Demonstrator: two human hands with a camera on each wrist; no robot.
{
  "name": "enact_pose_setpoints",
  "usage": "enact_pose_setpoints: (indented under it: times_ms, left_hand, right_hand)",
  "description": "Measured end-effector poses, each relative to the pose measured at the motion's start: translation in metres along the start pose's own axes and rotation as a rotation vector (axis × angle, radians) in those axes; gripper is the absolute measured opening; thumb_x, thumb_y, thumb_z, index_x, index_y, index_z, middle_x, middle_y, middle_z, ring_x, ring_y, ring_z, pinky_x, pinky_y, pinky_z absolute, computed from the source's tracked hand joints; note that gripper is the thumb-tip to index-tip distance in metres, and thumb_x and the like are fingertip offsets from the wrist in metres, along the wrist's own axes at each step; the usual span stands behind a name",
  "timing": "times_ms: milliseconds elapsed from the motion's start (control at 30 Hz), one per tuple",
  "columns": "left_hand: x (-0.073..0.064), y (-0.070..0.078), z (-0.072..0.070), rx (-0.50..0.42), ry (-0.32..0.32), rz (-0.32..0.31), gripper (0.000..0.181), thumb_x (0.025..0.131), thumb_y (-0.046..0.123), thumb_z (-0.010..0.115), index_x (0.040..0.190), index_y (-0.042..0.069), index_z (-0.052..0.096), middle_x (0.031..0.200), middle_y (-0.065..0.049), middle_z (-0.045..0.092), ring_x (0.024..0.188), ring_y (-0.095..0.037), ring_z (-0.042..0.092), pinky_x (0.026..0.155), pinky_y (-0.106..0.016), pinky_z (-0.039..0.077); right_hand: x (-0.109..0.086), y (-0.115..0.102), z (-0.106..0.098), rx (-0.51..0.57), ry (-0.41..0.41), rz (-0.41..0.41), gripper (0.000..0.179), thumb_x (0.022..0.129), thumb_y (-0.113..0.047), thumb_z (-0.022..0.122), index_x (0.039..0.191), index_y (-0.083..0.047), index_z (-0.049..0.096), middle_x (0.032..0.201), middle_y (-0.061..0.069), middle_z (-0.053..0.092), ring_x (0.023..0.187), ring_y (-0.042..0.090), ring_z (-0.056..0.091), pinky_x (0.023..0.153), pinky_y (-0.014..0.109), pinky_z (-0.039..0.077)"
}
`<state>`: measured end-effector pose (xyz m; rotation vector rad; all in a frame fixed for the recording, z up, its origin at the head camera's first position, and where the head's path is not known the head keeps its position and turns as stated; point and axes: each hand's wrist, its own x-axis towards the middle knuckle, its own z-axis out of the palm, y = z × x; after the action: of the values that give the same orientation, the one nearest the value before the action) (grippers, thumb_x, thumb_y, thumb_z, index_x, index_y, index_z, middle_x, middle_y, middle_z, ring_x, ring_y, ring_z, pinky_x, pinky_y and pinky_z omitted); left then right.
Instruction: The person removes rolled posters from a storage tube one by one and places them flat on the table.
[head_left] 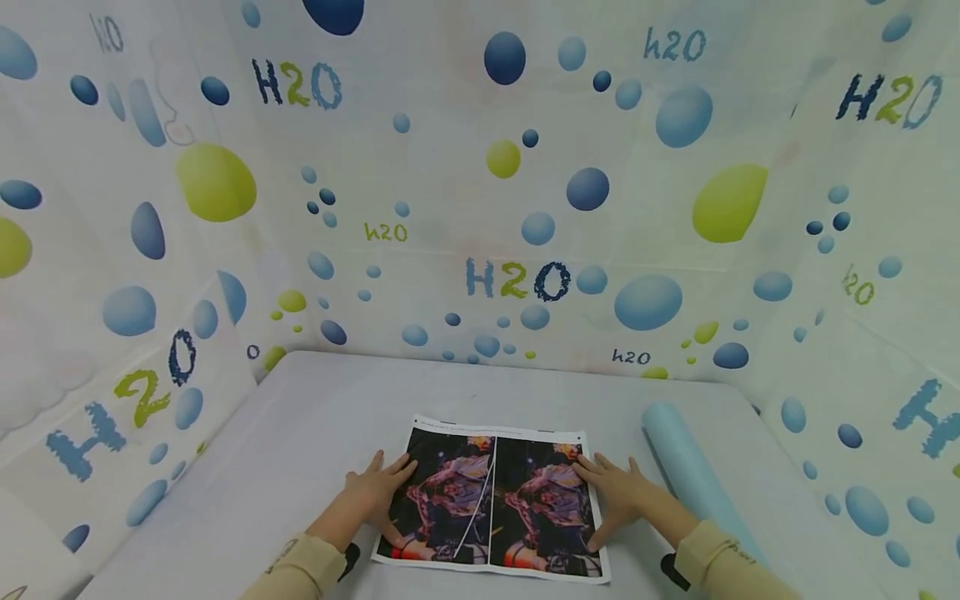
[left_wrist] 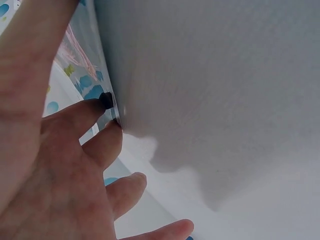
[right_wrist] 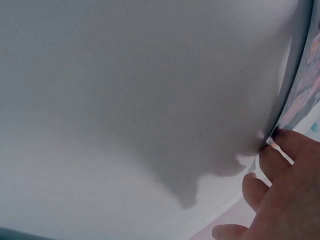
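Observation:
A printed sheet (head_left: 491, 500) with two dark, colourful pictures side by side lies on the white table. A thin white diagonal line crosses its left picture. My left hand (head_left: 375, 493) rests at the sheet's left edge with fingers spread, the fingertips over the printed part. On the opposite edge my right hand (head_left: 617, 492) lies likewise, thumb and fingers apart. The left wrist view shows the left hand (left_wrist: 75, 175) from the palm side, fingertips against the sheet's edge. In the right wrist view the right hand (right_wrist: 287, 185) touches the other edge.
A light blue roll (head_left: 693, 475) lies on the table to the right, close beside the right forearm. White curtains (head_left: 450, 167) with blue and green dots and "H2O" lettering surround the white table (head_left: 300, 433) at the back and both sides.

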<state>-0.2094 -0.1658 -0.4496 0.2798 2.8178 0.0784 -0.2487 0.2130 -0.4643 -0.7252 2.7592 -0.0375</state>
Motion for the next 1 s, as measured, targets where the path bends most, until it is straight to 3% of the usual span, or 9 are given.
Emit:
enact_pose_setpoints:
  times_ms: [267,733,1000]
  left_hand:
    - [0.0,0.0,-0.003,-0.011,-0.002,-0.001,0.111,0.048,0.045,0.086,0.14,0.009,0.036,0.146,-0.008,0.03,0.132,-0.044,0.019,0.088,-0.068,0.029]
    - [0.001,0.001,0.004,-0.013,-0.015,-0.005,0.111,0.048,0.045,0.086,0.141,0.011,0.035,0.146,-0.007,0.029,0.132,-0.043,0.02,0.087,-0.067,0.032]
    - [-0.001,0.002,0.002,-0.025,0.001,-0.006,0.11,0.048,0.044,0.086,0.14,0.01,0.036,0.146,-0.008,0.03,0.132,-0.043,0.019,0.087,-0.067,0.032]
  right_hand:
    - [0.004,0.005,0.005,0.067,-0.011,-0.017,0.117,0.05,-0.055,0.082,0.143,-0.008,0.029,0.149,0.011,0.024,0.134,0.038,0.019,0.096,0.07,0.011]
    - [0.004,0.006,0.012,0.114,-0.022,0.001,0.117,0.049,-0.055,0.082,0.143,-0.009,0.03,0.149,0.011,0.024,0.134,0.038,0.019,0.097,0.069,0.01]
    - [0.005,0.008,0.012,0.098,-0.006,-0.012,0.118,0.048,-0.055,0.082,0.142,-0.006,0.031,0.148,0.013,0.025,0.134,0.04,0.019,0.095,0.071,0.009]
